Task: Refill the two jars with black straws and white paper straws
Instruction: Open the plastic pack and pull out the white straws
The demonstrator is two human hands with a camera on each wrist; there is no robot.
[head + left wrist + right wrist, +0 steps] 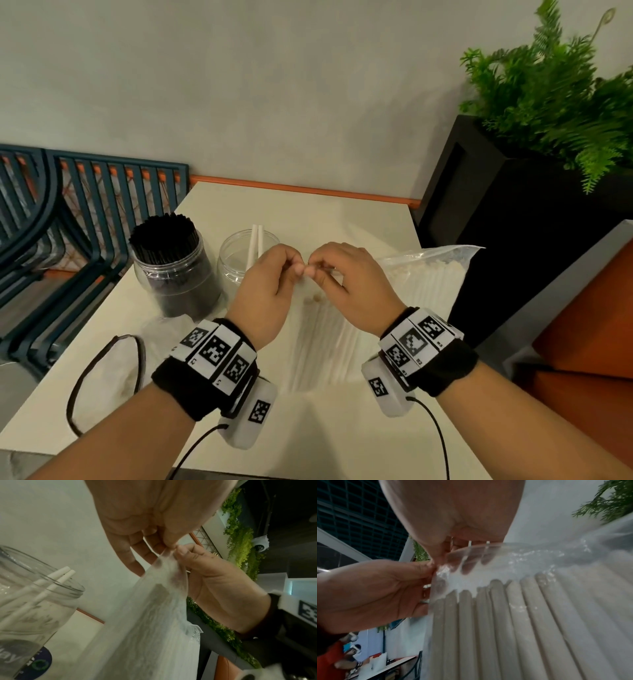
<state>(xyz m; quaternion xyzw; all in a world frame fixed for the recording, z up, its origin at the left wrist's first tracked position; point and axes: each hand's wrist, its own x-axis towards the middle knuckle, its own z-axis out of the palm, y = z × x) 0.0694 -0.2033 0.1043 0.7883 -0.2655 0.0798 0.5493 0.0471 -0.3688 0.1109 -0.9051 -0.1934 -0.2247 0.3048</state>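
White paper straws (329, 329) lie packed in a clear plastic bag (421, 270) at the centre of the frame, stretched across the worktop (308, 212) toward the right, and you have its near top edge pinched from both sides. Your left hand (267, 291) nips the film between thumb and fingers, your right hand (352, 284) does the same, and the two sets of fingertips touch each other at the middle. From the right wrist view the straw ends sit just under the bunched plastic. Left of centre, the jar of black straws (174, 263) stands full, and beside it the clear jar (236, 260) holds only two white straws (255, 246), leaning up past its rim. At lower left a flattened clear bag with a dark rim (106, 373) lies on the worktop.
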